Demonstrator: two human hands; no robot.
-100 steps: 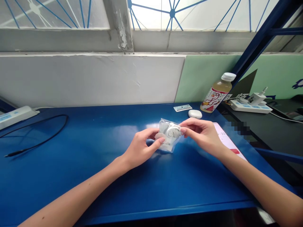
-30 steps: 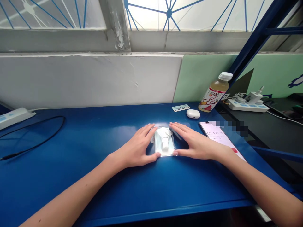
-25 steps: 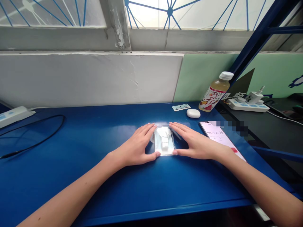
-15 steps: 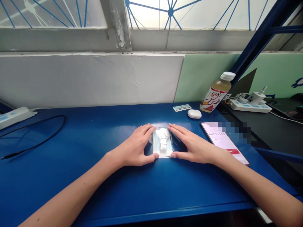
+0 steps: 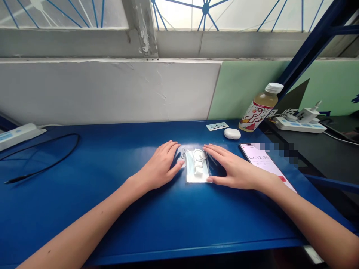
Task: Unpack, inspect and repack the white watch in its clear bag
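Observation:
A small clear plastic bag (image 5: 196, 166) with white parts inside lies flat on the blue table (image 5: 112, 209). My left hand (image 5: 159, 167) rests palm down just left of it, fingers stretched out, the fingertips close to the bag's left edge. My right hand (image 5: 232, 168) lies flat on the bag's right side, fingers straight, the thumb tip touching the bag's near right corner. Neither hand holds anything.
A phone (image 5: 266, 164) with a lit screen lies right of my right hand. Behind it are a white earbud case (image 5: 232, 133), a small card (image 5: 217, 126) and a drink bottle (image 5: 260, 107). A black cable (image 5: 45, 157) and a power strip (image 5: 17, 135) sit at the left.
The bag was held up in both hands, then laid flat and pressed from both sides. Since half a second ago my left hand has drawn back a little from the bag's left edge.

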